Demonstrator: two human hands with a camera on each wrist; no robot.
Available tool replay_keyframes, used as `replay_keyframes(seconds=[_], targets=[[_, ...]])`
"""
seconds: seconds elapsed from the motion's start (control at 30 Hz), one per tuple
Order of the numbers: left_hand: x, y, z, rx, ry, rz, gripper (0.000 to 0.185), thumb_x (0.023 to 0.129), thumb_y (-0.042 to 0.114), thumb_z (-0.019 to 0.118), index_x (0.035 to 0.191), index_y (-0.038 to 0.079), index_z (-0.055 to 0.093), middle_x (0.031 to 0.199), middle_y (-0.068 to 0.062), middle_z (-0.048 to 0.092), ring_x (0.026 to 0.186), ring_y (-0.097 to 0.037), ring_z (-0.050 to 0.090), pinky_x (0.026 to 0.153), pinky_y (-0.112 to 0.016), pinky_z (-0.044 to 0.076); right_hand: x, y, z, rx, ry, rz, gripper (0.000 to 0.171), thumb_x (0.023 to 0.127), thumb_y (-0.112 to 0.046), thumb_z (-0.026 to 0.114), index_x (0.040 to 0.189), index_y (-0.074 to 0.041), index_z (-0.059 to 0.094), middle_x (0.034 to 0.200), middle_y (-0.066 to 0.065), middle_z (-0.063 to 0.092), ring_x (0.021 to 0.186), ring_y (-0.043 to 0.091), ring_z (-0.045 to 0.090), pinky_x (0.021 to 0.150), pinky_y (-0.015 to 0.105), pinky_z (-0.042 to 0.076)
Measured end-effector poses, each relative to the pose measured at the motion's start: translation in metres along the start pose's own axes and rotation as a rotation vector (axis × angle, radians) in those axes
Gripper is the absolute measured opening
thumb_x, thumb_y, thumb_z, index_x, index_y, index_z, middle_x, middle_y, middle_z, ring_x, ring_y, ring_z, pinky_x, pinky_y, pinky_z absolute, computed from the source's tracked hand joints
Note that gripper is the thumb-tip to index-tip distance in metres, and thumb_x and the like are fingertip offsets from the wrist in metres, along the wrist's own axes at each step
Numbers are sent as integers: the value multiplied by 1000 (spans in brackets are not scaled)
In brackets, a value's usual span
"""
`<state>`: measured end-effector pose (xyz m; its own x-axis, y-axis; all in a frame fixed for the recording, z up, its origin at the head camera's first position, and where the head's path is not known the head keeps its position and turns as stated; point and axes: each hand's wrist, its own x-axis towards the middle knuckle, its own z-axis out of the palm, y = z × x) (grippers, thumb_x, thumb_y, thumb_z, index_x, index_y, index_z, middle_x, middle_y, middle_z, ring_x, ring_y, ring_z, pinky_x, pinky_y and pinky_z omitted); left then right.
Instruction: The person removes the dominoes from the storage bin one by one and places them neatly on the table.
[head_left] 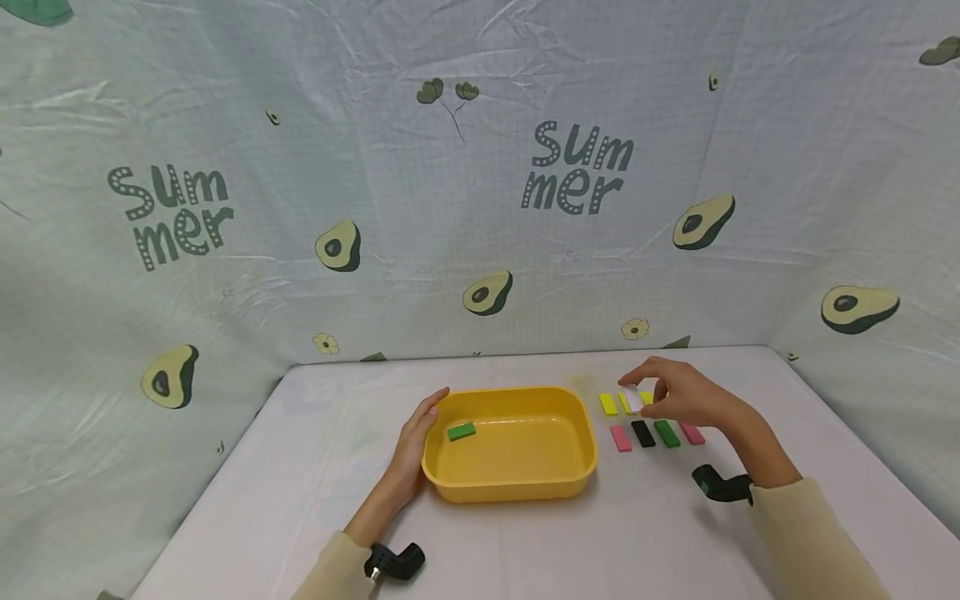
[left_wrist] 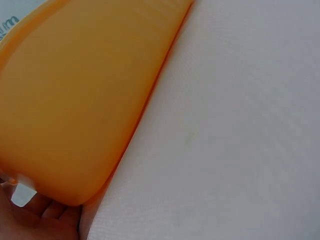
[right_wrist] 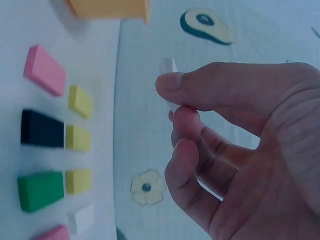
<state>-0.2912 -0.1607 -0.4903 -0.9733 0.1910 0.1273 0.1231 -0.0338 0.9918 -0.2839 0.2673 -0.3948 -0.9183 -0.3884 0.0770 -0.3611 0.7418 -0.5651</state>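
Note:
A yellow plastic basin (head_left: 517, 493) stands on the table with one green block (head_left: 461, 432) inside, near its left end. My left hand (head_left: 411, 442) holds the basin by its left side. In the left wrist view its fingers (left_wrist: 42, 207) lie against the outer wall, under the rim. My right hand (head_left: 686, 392) is raised over the small blocks to the right of the basin. Between thumb and fingertips it pinches a white block (head_left: 633, 399), seen nearly edge-on in the right wrist view. The blocks lie below and beside that hand.
Yellow blocks (head_left: 608, 404) and a white block (right_wrist: 81, 219) form the back row. In the front row lie a pink block (head_left: 621, 438), a black block (head_left: 642, 433), a green block (head_left: 667, 433) and another pink block (head_left: 692, 433). A printed cloth (head_left: 405, 208) hangs behind the table.

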Motion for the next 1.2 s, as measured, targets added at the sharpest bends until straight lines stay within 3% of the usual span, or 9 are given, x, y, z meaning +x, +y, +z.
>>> replay_keyframes(seconds=[0.23,0.4,0.6,0.9,1.2], targets=[[-1,1,1,2,7,0,49,113,27,31,159,10,38,169,-12,32,157,-33,27,131,-54,17,-13,30,-11,46,-25,66,45,88,-10,76,132,-5,68,136,20,62,86,19,61,71,28,57],[-2,1,1,6,6,-9,49,113,27,31,159,10,38,169,-12,31,158,-33,26,131,-53,16,-23,52,-19,77,-60,94,47,86,-8,74,132,-2,66,138,24,61,98,24,63,77,35,56],[-4,3,1,23,12,-11,49,113,28,32,159,11,38,169,-12,32,158,-33,26,131,-54,15,-36,72,-31,134,-116,139,50,86,-8,71,134,2,63,139,28,58,95,26,60,73,38,56],[-3,3,1,20,9,-11,50,113,30,32,159,11,38,169,-12,33,157,-33,27,131,-54,16,-49,95,-39,112,-146,202,49,86,-7,70,133,5,63,140,33,56,98,25,60,75,35,55],[-3,2,1,28,8,-8,49,113,29,32,159,12,39,169,-12,32,157,-33,28,131,-54,17,-53,111,-33,95,-138,225,48,83,-3,69,130,2,67,136,33,55,101,28,56,75,35,52]])
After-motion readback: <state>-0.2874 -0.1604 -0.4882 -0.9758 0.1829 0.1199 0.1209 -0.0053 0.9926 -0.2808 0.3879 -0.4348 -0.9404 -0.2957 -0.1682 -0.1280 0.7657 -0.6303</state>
